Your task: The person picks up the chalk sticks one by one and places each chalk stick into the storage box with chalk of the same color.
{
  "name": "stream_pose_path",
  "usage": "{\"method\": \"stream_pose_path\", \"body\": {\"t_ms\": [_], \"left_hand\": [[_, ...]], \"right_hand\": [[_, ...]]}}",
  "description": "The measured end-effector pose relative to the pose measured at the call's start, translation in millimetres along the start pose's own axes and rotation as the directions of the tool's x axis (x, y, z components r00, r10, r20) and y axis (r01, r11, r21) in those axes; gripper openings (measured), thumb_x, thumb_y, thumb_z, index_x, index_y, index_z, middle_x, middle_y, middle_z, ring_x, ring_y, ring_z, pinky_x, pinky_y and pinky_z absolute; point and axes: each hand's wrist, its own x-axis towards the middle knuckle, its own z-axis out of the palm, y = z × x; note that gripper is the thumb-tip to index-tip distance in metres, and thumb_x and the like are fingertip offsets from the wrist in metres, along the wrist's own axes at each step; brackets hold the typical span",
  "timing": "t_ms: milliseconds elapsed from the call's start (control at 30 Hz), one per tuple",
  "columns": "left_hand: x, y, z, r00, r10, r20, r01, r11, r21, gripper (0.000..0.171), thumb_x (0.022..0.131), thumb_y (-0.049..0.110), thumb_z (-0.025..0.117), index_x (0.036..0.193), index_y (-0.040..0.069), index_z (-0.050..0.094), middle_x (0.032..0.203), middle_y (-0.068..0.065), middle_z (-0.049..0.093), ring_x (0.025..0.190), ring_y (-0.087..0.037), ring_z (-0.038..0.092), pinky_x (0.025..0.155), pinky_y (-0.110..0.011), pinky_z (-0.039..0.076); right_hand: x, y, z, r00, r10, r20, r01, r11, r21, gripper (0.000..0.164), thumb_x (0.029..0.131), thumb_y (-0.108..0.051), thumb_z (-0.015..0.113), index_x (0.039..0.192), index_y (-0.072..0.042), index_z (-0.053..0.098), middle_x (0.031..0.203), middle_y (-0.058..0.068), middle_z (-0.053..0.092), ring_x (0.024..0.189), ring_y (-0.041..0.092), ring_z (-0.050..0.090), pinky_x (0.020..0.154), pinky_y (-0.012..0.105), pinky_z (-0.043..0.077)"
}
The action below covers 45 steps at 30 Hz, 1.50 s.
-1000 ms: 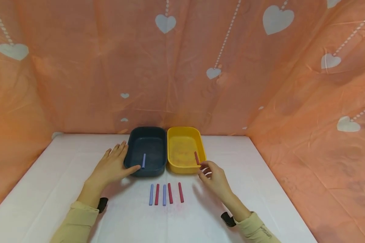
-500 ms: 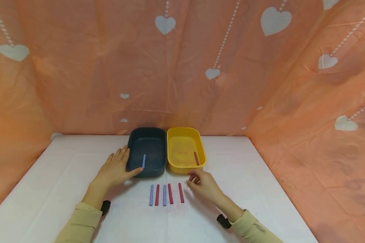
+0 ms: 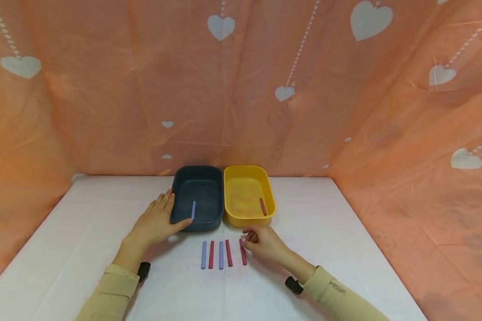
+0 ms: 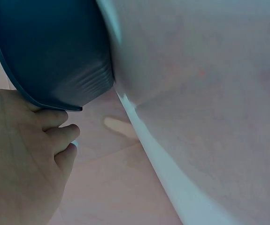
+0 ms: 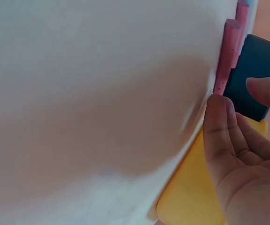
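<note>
My left hand (image 3: 154, 223) rests against the left side of the dark blue tray (image 3: 202, 226), its fingers extended along the wall and the thumb over the front rim. Inside that tray lies a blue chalk stick (image 3: 193, 208). My right hand (image 3: 268, 244) is at the rightmost red chalk stick (image 3: 244, 258) of a row on the table. In the right wrist view, the thumb stands apart from the fingers (image 5: 218, 122), whose tips reach the lower end of the red chalk (image 5: 227, 54); contact is unclear. The yellow tray (image 3: 245, 221) holds one red chalk stick (image 3: 263, 207).
Left of the rightmost stick lie another red chalk (image 3: 229, 253), a blue chalk (image 3: 221, 256), a red chalk (image 3: 211, 255) and a blue chalk (image 3: 203, 255). Both trays stand side by side near the back edge of the white-covered table (image 3: 176, 290), before an orange curtain (image 3: 124, 111).
The right hand has moved from the yellow tray's front right corner down and left to the rightmost red chalk. The left hand has stayed at the blue tray.
</note>
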Motion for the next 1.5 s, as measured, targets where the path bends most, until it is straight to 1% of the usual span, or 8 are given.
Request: {"method": "stream_pose_path", "body": {"t_ms": [133,400,600,767,867,1000,1133,1500], "left_hand": [[1.0,0.1,0.9,1.000,0.001,0.004,-0.001,1.000,0.007,0.113,0.080,0.078,0.043,0.147,-0.009,0.018,0.155,-0.026,0.013,0.141,-0.043,0.014,0.113,-0.056,0.015],[1.9,-0.5,1.3,1.000,-0.001,0.002,0.001,1.000,0.011,0.115,0.079,0.081,0.040,0.147,-0.009,0.017,0.155,-0.025,0.013,0.141,-0.043,0.014,0.113,-0.056,0.015],[1.7,-0.1,-0.8,1.000,0.000,0.004,0.000,1.000,0.013,0.115,0.079,0.081,0.040,0.147,-0.010,0.017,0.155,-0.026,0.013,0.141,-0.043,0.015,0.113,-0.056,0.015],[2.7,-0.1,-1.9,1.000,0.001,0.001,-0.001,1.000,0.012,0.115,0.079,0.081,0.041,0.147,-0.010,0.018,0.155,-0.026,0.014,0.141,-0.043,0.015,0.113,-0.056,0.015],[3.1,-0.6,-1.1,1.000,-0.001,0.000,0.001,1.000,0.010,0.116,0.078,0.081,0.041,0.147,-0.010,0.018,0.155,-0.026,0.014,0.141,-0.043,0.015,0.113,-0.056,0.015],[2.7,-1.0,0.5,1.000,-0.001,0.003,0.001,1.000,0.005,0.115,0.079,0.080,0.042,0.147,-0.010,0.018,0.155,-0.026,0.014,0.141,-0.043,0.015,0.113,-0.056,0.015],[2.0,-0.3,0.5,1.000,0.000,0.002,0.000,1.000,0.002,0.114,0.079,0.079,0.043,0.146,-0.010,0.018,0.154,-0.026,0.014,0.141,-0.043,0.015,0.113,-0.056,0.015],[2.5,-1.2,0.9,1.000,-0.001,-0.003,0.001,1.000,-0.001,0.116,0.078,0.081,0.042,0.147,-0.010,0.019,0.154,-0.026,0.014,0.141,-0.043,0.015,0.113,-0.056,0.016]], "right_hand": [[2.5,0.0,2.7,0.999,0.019,0.034,-0.019,1.000,-0.005,0.026,0.086,-0.016,0.068,0.109,-0.004,0.063,0.080,-0.006,0.061,0.068,0.007,0.056,0.065,0.020,0.051],[8.4,1.7,7.7,0.998,0.009,0.059,-0.005,0.998,-0.056,0.025,0.084,-0.018,0.071,0.104,-0.005,0.064,0.073,-0.008,0.060,0.064,0.006,0.053,0.063,0.020,0.049],[11.5,3.0,8.4,0.996,0.002,0.092,0.002,0.999,-0.045,0.018,0.084,-0.017,0.071,0.098,-0.007,0.067,0.071,-0.008,0.059,0.064,0.006,0.053,0.062,0.019,0.048],[12.3,1.6,7.3,0.995,-0.023,0.094,0.027,0.999,-0.037,0.017,0.084,-0.016,0.072,0.096,-0.005,0.068,0.070,-0.008,0.059,0.063,0.006,0.053,0.061,0.019,0.048],[11.8,1.3,7.1,0.995,-0.005,0.099,0.008,1.000,-0.027,0.017,0.084,-0.017,0.072,0.096,-0.006,0.068,0.070,-0.008,0.059,0.063,0.006,0.053,0.061,0.019,0.048],[10.8,2.5,8.2,0.994,0.038,0.104,-0.038,0.999,-0.005,0.017,0.084,-0.019,0.073,0.096,-0.009,0.067,0.071,-0.008,0.059,0.064,0.007,0.053,0.061,0.019,0.048],[9.6,2.6,8.9,0.994,0.055,0.090,-0.058,0.998,0.028,0.017,0.083,-0.018,0.074,0.097,-0.009,0.066,0.074,-0.006,0.059,0.066,0.009,0.054,0.061,0.020,0.049],[4.2,-1.3,9.6,0.998,0.034,0.050,-0.043,0.982,0.186,0.020,0.084,-0.007,0.070,0.102,-0.003,0.065,0.078,0.001,0.060,0.066,0.012,0.058,0.060,0.021,0.053]]}}
